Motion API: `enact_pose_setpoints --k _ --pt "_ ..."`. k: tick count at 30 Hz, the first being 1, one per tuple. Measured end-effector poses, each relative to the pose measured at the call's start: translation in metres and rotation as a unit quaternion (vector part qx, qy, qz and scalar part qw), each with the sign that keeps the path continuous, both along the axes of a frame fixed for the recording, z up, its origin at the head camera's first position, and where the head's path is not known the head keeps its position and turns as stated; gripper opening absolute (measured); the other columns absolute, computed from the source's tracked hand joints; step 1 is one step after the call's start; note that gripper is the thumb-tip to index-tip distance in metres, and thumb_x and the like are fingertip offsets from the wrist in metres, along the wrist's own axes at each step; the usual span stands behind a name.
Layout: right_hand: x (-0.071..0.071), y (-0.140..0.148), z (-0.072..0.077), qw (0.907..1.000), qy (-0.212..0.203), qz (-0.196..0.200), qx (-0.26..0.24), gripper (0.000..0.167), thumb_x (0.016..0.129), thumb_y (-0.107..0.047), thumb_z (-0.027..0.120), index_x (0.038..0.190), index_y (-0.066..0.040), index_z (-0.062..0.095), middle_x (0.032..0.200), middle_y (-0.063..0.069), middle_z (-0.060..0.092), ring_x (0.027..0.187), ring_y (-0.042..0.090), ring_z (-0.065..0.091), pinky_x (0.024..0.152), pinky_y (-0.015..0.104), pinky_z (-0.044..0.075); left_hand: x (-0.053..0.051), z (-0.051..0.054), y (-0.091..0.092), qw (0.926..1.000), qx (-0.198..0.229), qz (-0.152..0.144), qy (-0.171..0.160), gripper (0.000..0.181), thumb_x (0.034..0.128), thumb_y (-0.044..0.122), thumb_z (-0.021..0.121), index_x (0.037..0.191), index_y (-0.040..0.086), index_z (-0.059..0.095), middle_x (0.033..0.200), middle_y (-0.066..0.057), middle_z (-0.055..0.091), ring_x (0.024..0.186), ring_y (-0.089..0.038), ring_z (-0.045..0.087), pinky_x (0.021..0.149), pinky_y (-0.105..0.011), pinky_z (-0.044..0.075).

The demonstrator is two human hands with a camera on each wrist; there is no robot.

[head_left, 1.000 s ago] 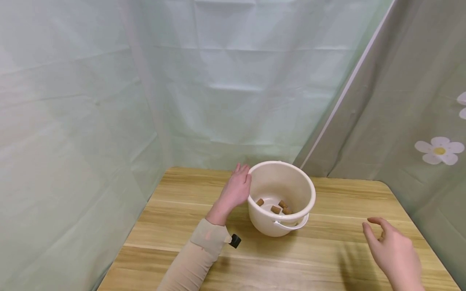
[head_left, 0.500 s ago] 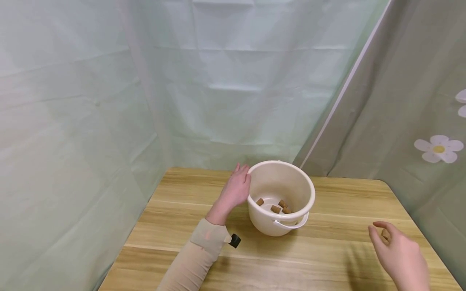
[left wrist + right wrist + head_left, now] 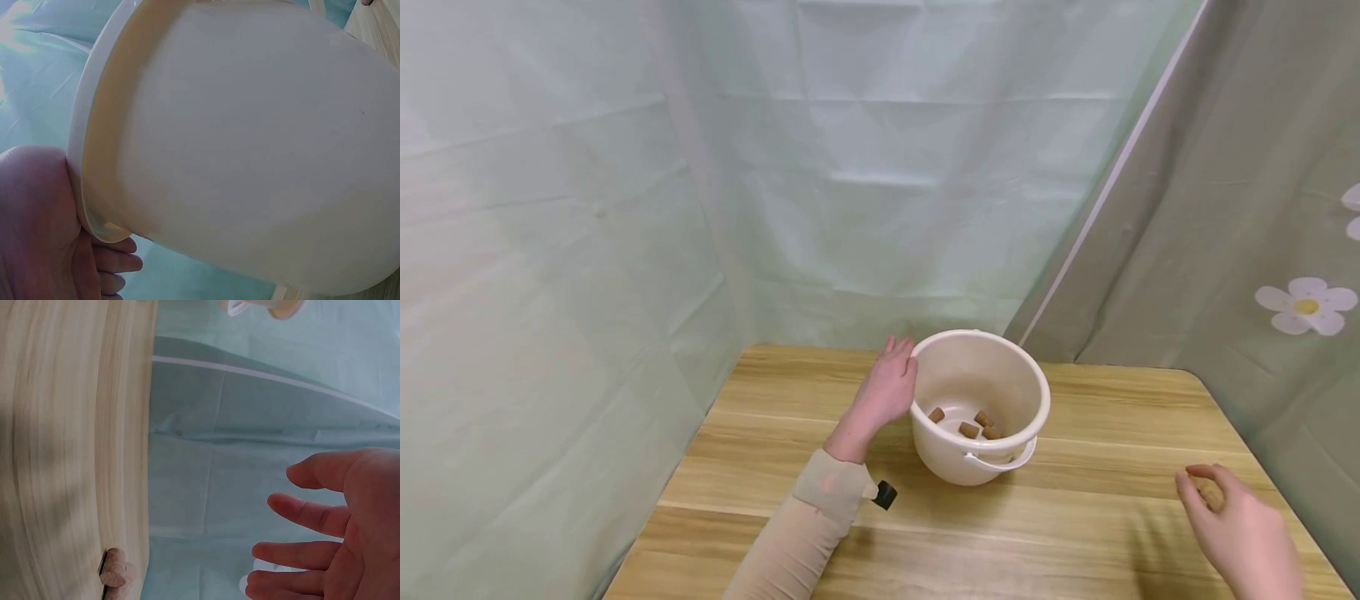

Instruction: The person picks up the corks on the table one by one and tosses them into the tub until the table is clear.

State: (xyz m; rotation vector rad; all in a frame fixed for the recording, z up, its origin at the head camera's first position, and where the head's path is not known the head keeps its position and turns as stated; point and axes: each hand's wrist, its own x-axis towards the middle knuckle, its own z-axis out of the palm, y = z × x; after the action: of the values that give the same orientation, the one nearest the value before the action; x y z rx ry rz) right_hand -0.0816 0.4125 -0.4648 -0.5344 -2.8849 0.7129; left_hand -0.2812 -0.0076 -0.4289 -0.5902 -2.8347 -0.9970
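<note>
A cream bucket (image 3: 951,462) stands upright with several brown corks (image 3: 968,430) on its bottom. My left hand (image 3: 883,392) rests against the left side of its rim, fingers extended; in the left wrist view the palm (image 3: 37,219) touches the rim (image 3: 76,137) and the thumb is hidden. To the right, my right hand (image 3: 1247,529) hovers over the table, fingers gently bent and apart, holding nothing. Corks (image 3: 115,574) lie on the table at lower left in the right wrist view; from the head they show partly behind the right hand's fingers.
The wooden table (image 3: 1097,417) has pale green curtains (image 3: 880,208) behind and at left, and a grey curtain (image 3: 1210,250) with white flowers at right. The bucket's white handle (image 3: 1011,463) hangs on its near side. A black piece (image 3: 885,495) sticks out at the left cuff.
My right hand has shifted to the right and slightly toward me, and brown cork now shows between its thumb and fingers. The left hand and the bucket have stayed put.
</note>
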Motion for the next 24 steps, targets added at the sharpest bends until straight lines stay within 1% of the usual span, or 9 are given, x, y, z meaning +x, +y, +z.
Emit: enact_pose_setpoints --k 3,5,7,9,13,16,18,21,24 --pt "0.0 0.007 -0.002 0.9999 -0.014 0.001 -0.005 0.066 0.111 -0.056 0.045 0.141 0.0 0.06 0.081 0.009 0.07 0.07 0.023 0.064 0.056 0.042 0.05 0.0 -0.001 0.0 1.0 0.005 0.0 0.001 0.053 0.1177 0.025 0.03 0.16 -0.005 0.042 0.168 -0.023 0.038 0.161 -0.04 0.018 0.131 -0.049 0.014" --pt "0.0 0.012 -0.003 0.9995 -0.028 -0.003 -0.013 0.069 0.11 -0.059 0.045 0.143 0.0 0.059 0.088 0.016 0.071 0.076 0.029 0.067 0.06 0.047 0.053 0.0 -0.001 0.0 1.0 0.007 0.0 0.002 0.053 0.1177 0.025 0.03 0.16 -0.006 0.042 0.168 -0.022 0.038 0.161 -0.041 0.019 0.131 -0.049 0.014" --pt "0.001 0.016 -0.005 0.9993 -0.033 -0.007 -0.016 0.072 0.109 -0.062 0.046 0.143 0.001 0.059 0.103 0.023 0.072 0.083 0.034 0.071 0.065 0.053 0.054 0.0 -0.001 0.0 0.9999 0.01 0.0 0.002 0.053 0.1177 0.025 0.03 0.16 -0.006 0.042 0.168 -0.023 0.038 0.161 -0.041 0.019 0.131 -0.049 0.015" --pt "0.002 0.019 -0.006 0.9992 -0.034 -0.008 -0.018 0.074 0.109 -0.063 0.046 0.144 0.001 0.058 0.108 0.028 0.071 0.088 0.04 0.071 0.069 0.057 0.054 0.0 -0.001 0.0 0.9999 0.011 0.0 0.002 0.053 0.1177 0.025 0.03 0.16 -0.005 0.042 0.168 -0.022 0.038 0.161 -0.04 0.019 0.131 -0.049 0.014" --pt "0.006 0.023 -0.009 0.9999 -0.012 0.0 -0.009 0.068 0.11 -0.057 0.048 0.143 0.001 0.059 0.101 0.026 0.073 0.09 0.045 0.07 0.07 0.056 0.052 0.001 -0.001 -0.001 0.9999 0.012 0.001 0.0 0.053 0.1178 0.025 0.03 0.16 -0.005 0.042 0.168 -0.021 0.037 0.162 -0.039 0.018 0.131 -0.049 0.014" --pt "0.008 0.023 -0.008 1.0 -0.002 -0.001 0.002 0.064 0.11 -0.054 0.05 0.14 0.002 0.06 0.085 0.014 0.074 0.083 0.039 0.07 0.067 0.053 0.052 0.002 -0.001 -0.001 0.9999 0.017 0.002 -0.003 0.054 0.1178 0.026 0.031 0.16 -0.005 0.042 0.168 -0.021 0.037 0.162 -0.038 0.017 0.131 -0.048 0.013" --pt "0.008 0.025 -0.007 0.9999 -0.008 -0.009 0.006 0.065 0.11 -0.054 0.049 0.14 0.003 0.059 0.082 0.009 0.072 0.081 0.037 0.07 0.065 0.052 0.052 0.002 -0.001 -0.001 0.9998 0.017 0.003 -0.006 0.054 0.1179 0.026 0.03 0.161 -0.004 0.041 0.169 -0.021 0.037 0.162 -0.036 0.015 0.131 -0.048 0.012" --pt "0.008 0.03 -0.007 0.9994 -0.029 -0.021 0.001 0.068 0.11 -0.057 0.047 0.142 0.002 0.057 0.081 0.006 0.069 0.08 0.036 0.069 0.064 0.053 0.052 0.002 0.0 -0.002 0.9999 0.016 0.001 -0.005 0.054 0.118 0.026 0.03 0.161 -0.005 0.041 0.168 -0.021 0.037 0.162 -0.037 0.016 0.131 -0.049 0.013" --pt "0.008 0.036 -0.009 0.9986 -0.042 -0.03 -0.004 0.071 0.109 -0.06 0.047 0.144 0.001 0.056 0.09 0.014 0.072 0.089 0.047 0.068 0.064 0.054 0.052 0.001 -0.001 -0.002 0.9999 0.014 0.001 -0.002 0.054 0.1181 0.026 0.03 0.161 -0.005 0.041 0.168 -0.021 0.037 0.162 -0.039 0.018 0.131 -0.049 0.013"
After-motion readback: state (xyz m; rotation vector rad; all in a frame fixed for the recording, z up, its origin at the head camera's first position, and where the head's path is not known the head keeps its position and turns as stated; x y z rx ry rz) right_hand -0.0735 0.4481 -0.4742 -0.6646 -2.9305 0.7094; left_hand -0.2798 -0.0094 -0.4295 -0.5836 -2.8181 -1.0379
